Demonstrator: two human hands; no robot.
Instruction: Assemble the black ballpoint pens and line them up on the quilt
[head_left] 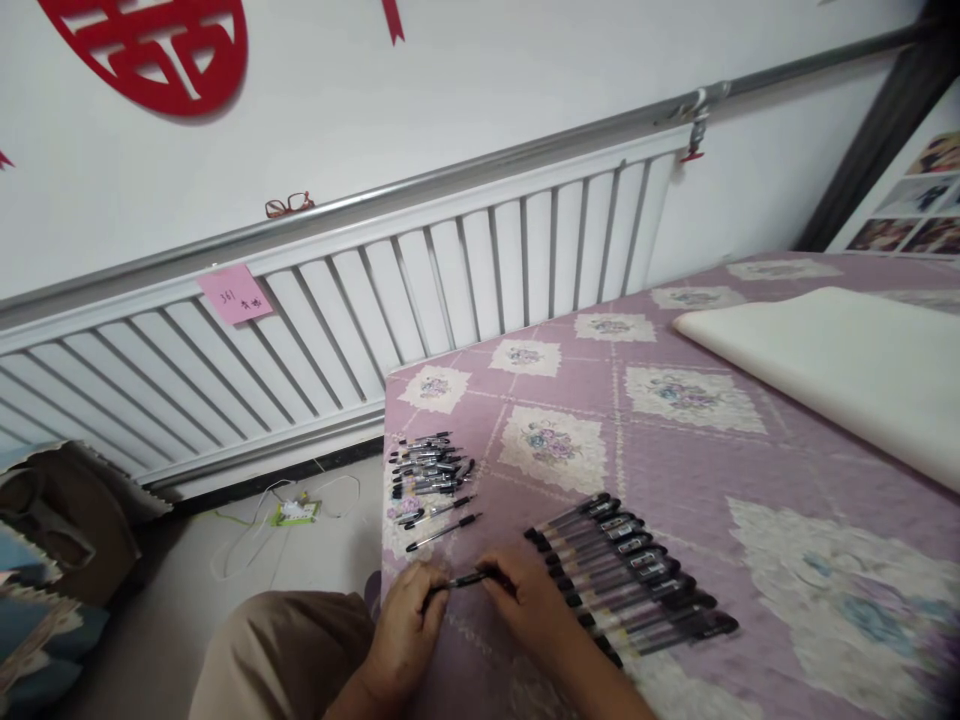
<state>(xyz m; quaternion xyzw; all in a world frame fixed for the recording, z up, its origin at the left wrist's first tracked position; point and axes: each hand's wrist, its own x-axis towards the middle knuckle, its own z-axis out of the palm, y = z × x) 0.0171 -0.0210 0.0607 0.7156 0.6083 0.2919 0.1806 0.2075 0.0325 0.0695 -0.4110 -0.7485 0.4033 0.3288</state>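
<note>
On the bed (487,490), near its edge, one pen (466,578) is held level-ish between left hand (411,612) and right hand (521,595), fingers of each pinching an end – probably to steady it from both sides, though the grips hide its tips. Loose pens (429,468) lie heaped just beyond the left hand, seemingly for easy reach. A row of pens (634,545) sits beside the right hand and forearm, side by side, thick dark ends away – likely to keep them apart from the heap.
</note>
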